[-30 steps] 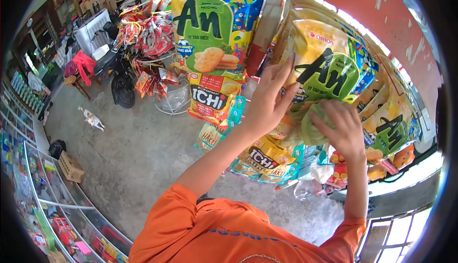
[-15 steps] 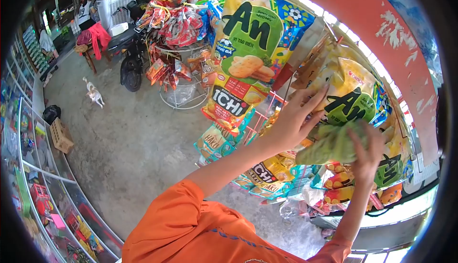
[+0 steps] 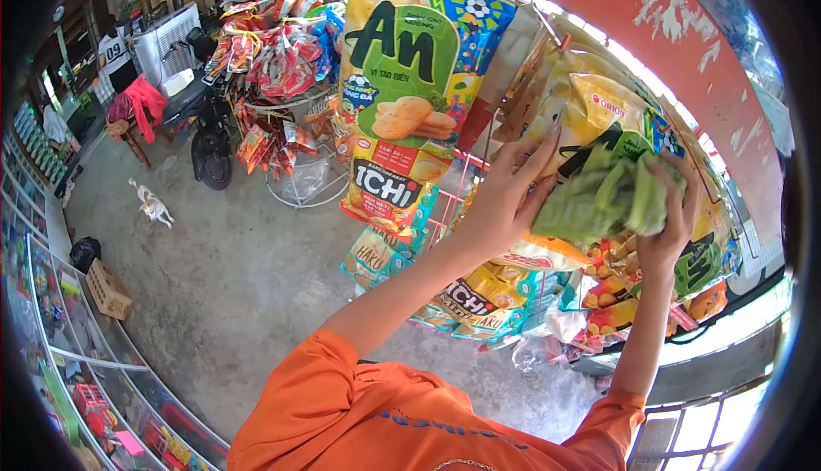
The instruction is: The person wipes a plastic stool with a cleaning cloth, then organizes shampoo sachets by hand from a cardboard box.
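green cloth: soft, crumpled, bunched in the right hand, fingers clenched over it, pressed on a glossy yellow snack bag. left hand released, fingers spread flat on the same bag just beside the cloth. bag's lower half hidden behind cloth and hands. bigger "an" bag hangs left of the left hand, ichi pack under it.

The green cloth covered the lower front of the yellow snack bag, and the palm of the right hand was hidden behind this cloth. The orange shirt was cut by the bottom edge. The glass cabinet was blurred.
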`<action>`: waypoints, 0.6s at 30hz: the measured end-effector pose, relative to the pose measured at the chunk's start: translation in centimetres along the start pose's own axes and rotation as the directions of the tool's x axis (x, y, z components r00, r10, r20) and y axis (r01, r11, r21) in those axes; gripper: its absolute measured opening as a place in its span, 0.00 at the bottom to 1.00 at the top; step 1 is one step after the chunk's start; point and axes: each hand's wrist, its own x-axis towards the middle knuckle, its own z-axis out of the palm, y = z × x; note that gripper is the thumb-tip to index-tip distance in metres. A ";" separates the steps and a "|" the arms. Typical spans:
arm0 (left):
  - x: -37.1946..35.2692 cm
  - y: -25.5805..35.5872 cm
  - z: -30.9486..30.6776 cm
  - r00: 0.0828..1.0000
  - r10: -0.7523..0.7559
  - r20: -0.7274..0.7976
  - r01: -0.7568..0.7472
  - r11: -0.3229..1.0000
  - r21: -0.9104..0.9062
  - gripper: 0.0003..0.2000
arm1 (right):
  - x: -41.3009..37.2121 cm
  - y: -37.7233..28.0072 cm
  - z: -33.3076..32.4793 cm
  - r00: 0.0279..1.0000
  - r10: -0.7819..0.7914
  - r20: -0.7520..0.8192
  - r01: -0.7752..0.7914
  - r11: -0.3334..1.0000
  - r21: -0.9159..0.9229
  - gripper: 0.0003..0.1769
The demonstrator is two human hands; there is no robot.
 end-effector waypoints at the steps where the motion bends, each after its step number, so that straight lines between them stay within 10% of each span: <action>1: 0.0 0.0 0.0 1.000 0.015 -0.010 -0.014 1.000 0.022 0.33 | 0.1 -0.7 0.5 0.997 0.058 -0.055 -0.057 0.998 0.018 0.22; 3: 0.0 -0.1 0.2 0.999 0.035 -0.011 -0.034 0.999 0.034 0.33 | -1.2 -1.2 1.2 0.986 0.123 -0.109 -0.121 0.992 0.026 0.22; 5: -0.2 0.0 0.2 0.999 -0.007 -0.044 0.009 0.999 0.044 0.32 | -3.1 -1.3 1.8 0.888 -0.432 0.155 0.417 0.900 0.126 0.25; 9: -0.1 0.4 0.2 0.998 -0.038 -0.045 0.037 0.999 -0.022 0.31 | -1.0 -1.8 0.5 0.834 -0.463 0.301 0.429 0.886 0.174 0.26; 15: -0.3 0.5 0.1 0.999 -0.035 0.005 0.035 0.999 -0.021 0.36 | 0.6 -2.5 1.1 0.994 0.073 -0.086 -0.081 0.992 -0.093 0.24; 18: -0.6 -0.1 0.3 0.996 -0.085 0.015 0.086 0.993 -0.075 0.41 | -1.0 -2.9 2.2 0.883 -0.445 0.147 0.450 0.893 0.001 0.23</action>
